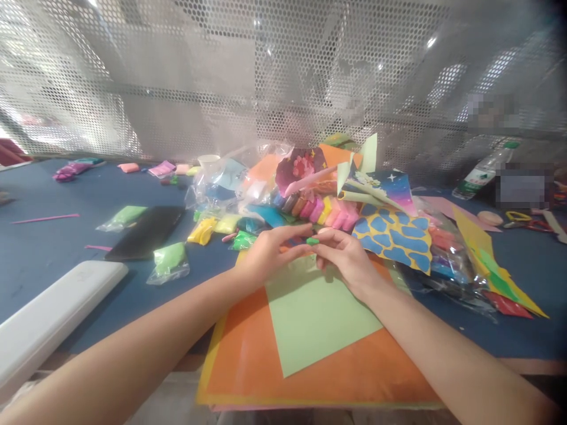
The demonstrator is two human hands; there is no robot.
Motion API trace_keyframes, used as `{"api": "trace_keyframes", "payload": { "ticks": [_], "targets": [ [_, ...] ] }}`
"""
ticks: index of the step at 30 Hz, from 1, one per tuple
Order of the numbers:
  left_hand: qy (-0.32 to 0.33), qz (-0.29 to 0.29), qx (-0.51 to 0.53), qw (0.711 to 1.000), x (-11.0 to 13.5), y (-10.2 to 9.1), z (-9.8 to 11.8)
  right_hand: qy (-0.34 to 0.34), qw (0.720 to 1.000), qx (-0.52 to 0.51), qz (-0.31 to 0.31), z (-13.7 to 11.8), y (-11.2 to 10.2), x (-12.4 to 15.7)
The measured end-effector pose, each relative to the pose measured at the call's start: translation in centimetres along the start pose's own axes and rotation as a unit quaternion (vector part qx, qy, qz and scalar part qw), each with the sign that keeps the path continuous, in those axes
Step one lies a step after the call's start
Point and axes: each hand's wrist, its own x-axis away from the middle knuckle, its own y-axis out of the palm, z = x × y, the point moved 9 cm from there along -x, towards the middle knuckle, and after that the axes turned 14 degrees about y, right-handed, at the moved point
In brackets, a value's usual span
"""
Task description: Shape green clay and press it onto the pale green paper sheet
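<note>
As we look down from the head view, our left hand [266, 257] and right hand [345, 257] meet over a light green sheet [319, 319], thumbs and forefingers pinched together on a small green piece [312, 241]. Left of our left hand, a clear packet [169, 258] holds pale green clay, and a similar packet [128, 215] lies farther out beside a black flat object [142, 233]. Just beyond our left fingers sits a bright green packet [243, 240]; beyond both hands runs a row of coloured packets [328, 211]. Right of our right hand, a clear bag [447, 248] has red and blue packs inside, and well beyond it leans a bottle [476, 174] with a green cap, its contents unclear to us. A white cup [209, 159] stands beyond our left hand. Close past our right hand, a blue-and-yellow patterned paper [394, 239] crowds the space, while our hands hide the light green sheet's far edge. Beneath that sheet, an orange sheet [239, 354] reaches toward us.
</note>
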Motion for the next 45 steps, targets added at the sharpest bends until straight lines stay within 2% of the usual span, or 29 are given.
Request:
{"api": "trace_keyframes", "payload": {
  "ticks": [3,7,10,12,15,18,22,26,31,33,35,37,39,42,45],
  "targets": [
    [-0.045,0.006,0.023,0.999,0.1,0.2,-0.7,-0.007,1.000,0.021,0.016,-0.2,0.0,0.2],
    [-0.089,0.056,0.103,0.989,0.3,-0.3,-1.4,-0.010,0.999,0.034,-0.015,-0.3,0.4,0.4],
    [-0.121,0.057,0.111,0.985,0.4,-0.4,-1.9,-0.009,0.998,0.050,-0.029,-0.2,0.7,0.5],
    [-0.123,0.046,0.084,0.988,0.5,-0.5,-1.7,-0.007,0.998,0.056,-0.021,-0.1,0.6,0.5],
    [-0.089,0.012,0.053,0.995,0.3,0.0,-0.7,-0.032,0.998,0.061,-0.002,-0.3,0.5,0.5],
    [-0.062,-0.030,0.082,0.994,0.1,1.2,0.0,-0.066,0.995,0.072,0.033,-0.7,0.0,0.7],
    [-0.108,0.003,0.126,0.986,0.4,1.3,-1.1,-0.080,0.992,0.080,0.048,-1.0,-0.4,0.8],
    [-0.149,0.018,0.141,0.979,0.7,1.0,-1.8,-0.136,0.980,0.135,0.055,-1.8,-0.2,1.3],
    [-0.145,0.024,0.164,0.975,0.6,0.9,-1.6,-0.178,0.968,0.176,0.030,-2.1,0.5,1.7],
    [-0.139,0.039,0.121,0.982,0.6,0.4,-1.7,-0.169,0.972,0.165,0.017,-2.0,0.7,1.7],
    [-0.089,0.038,0.078,0.992,0.3,0.1,-1.1,-0.140,0.979,0.147,-0.013,-1.8,1.2,1.7],
    [-0.009,0.001,0.057,0.998,0.0,0.6,0.3,-0.100,0.986,0.127,-0.049,-1.4,1.7,1.6],
    [0.033,-0.052,0.058,0.996,0.0,1.5,1.4,-0.051,0.990,0.100,-0.089,-0.7,2.2,1.6],
    [0.010,-0.077,0.066,0.995,0.3,2.0,1.7,0.036,0.986,0.033,-0.160,0.6,2.9,1.6],
    [0.000,-0.072,-0.018,0.997,0.3,1.7,1.8,0.086,0.976,-0.006,-0.198,1.5,3.4,1.5]
  ]
}}
